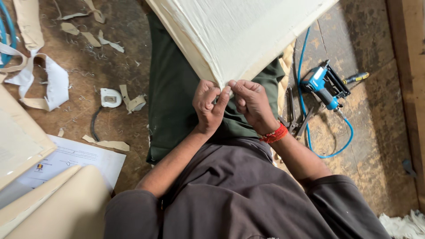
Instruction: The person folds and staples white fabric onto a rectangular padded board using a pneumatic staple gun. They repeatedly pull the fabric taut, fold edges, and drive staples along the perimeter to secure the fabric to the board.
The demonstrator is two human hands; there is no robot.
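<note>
Head view, looking down over the person's lap. Nearest: dark grey sleeves and shirt, both forearms running up toward frame centre.

Left hand (208, 105): fingers curled tight, thumb and forefinger pinched on the fabric at the near corner of the cream fabric-covered panel (239, 31). Grip closed on cloth; no gap visible between the fingertips.

Right hand (250, 101): fingers bent inward, tips pressed against the same corner just beside the left hand's thumb. Also closed on the fabric edge. The two hands touch or nearly touch at the corner; which one, not resolvable. A red thread band (274, 134) sits around the right wrist.

Panel: its corner points down toward the person, resting over the lap above a dark green cloth (172, 93). The panel widens away from the hands; its long axis appears to run up and to the right, out of frame at the top. The left side face shows a tan layer under the cream cover.

Right of the hands, on the worn brown floor (376, 132): pliers (295, 118) lying just beside the right wrist, then a blue pneumatic stapler (325, 86) with a blue coiled air hose (330, 152) looping near it.

Left side: printed paper sheets (75, 159), tan board pieces (57, 203) nearest, and farther off scattered fabric offcuts (48, 84) with a small white tape roll (110, 97) among them.
</note>
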